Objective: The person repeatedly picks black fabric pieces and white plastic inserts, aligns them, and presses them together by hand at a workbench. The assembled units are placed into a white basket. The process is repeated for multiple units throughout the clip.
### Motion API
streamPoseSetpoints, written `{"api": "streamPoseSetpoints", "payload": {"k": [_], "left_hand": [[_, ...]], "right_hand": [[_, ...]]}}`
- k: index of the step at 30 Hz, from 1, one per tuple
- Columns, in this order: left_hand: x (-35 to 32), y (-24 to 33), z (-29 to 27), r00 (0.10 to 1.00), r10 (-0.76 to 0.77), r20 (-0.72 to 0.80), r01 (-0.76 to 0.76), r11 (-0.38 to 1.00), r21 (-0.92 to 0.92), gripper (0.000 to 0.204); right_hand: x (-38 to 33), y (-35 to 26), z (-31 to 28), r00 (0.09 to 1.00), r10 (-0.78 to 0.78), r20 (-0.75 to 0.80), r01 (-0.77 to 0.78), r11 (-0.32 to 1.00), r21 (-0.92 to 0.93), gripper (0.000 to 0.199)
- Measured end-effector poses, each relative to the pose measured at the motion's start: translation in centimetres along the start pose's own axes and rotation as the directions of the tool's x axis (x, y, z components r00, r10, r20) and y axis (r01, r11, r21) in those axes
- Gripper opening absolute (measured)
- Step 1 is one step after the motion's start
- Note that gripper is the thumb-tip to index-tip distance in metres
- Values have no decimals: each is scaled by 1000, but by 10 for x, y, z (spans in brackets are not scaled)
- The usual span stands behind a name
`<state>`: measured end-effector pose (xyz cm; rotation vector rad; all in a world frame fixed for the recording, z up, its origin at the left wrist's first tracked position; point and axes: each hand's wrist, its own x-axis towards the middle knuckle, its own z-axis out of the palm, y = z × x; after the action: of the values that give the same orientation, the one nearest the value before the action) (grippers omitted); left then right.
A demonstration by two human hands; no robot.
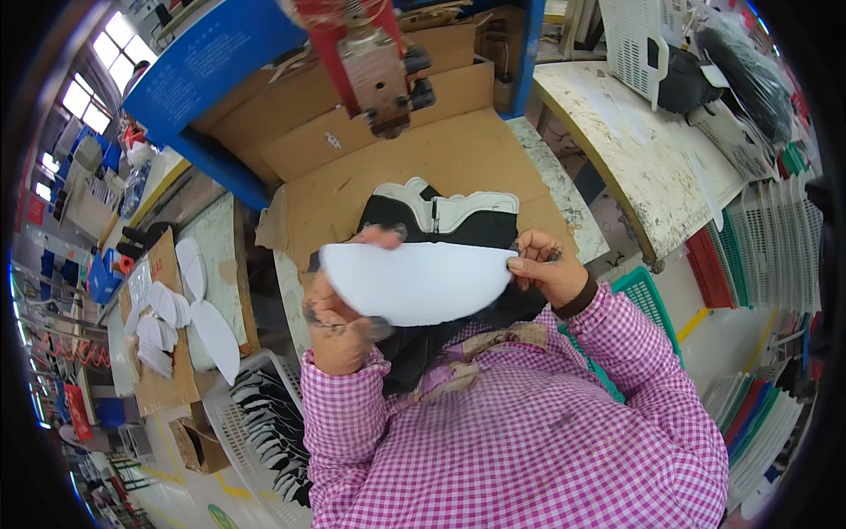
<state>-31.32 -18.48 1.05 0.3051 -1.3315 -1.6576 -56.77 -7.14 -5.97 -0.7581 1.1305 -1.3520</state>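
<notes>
You have one white half-moon sheet [419, 280] up between your two hands, its long axis running from left hand to right, its straight edge away from you and its curved edge toward your body. Your right hand [548, 271] pinches the right tip between thumb and fingers. Your left hand [339, 331] is around the left end, with fingers showing past both the straight and the curved edge; it is blurred, so I cannot tell whether it pinches the sheet or only supports it. Neither hand is nearer the sheet: both touch it

Directly below and just beyond the sheet lies the black material [383, 214], its white trim [485, 204] showing past the straight edge, between your hands from side to side. That trim shows two lobes; whether they belong to one piece or two, I cannot tell

Near your right forearm is one green basket [649, 304]. Out to the left of your left hand are two separate half-moon pieces [214, 341] and a fanned pile [157, 339] too overlapped to count; nearer your left sleeve, one white basket [220, 407] holds dark pieces [264, 419], also too overlapped to count

Farther ahead of both hands, one red-armed machine head [381, 88] hangs over the cardboard [423, 154]
</notes>
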Motion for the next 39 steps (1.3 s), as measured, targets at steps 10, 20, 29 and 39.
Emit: {"api": "streamPoseSetpoints", "payload": {"k": [10,20,29,39], "left_hand": [[-2,-8,35,913,-34,407,-402,96,911,63],[-11,-11,51,907,-4,421,-421,16,907,74],[-67,-9,-25,939,-175,-295,231,959,167,25],[-72,-50,-20,707,-558,-435,470,830,-300,20]], "right_hand": [[5,-41,42,993,-116,35,120,916,-383,13],[13,-45,44,992,-75,99,112,880,-462,14],[29,-4,-38,986,-63,-152,55,997,-56,13],[38,36,-43,984,-89,-157,103,991,81,10]]}}
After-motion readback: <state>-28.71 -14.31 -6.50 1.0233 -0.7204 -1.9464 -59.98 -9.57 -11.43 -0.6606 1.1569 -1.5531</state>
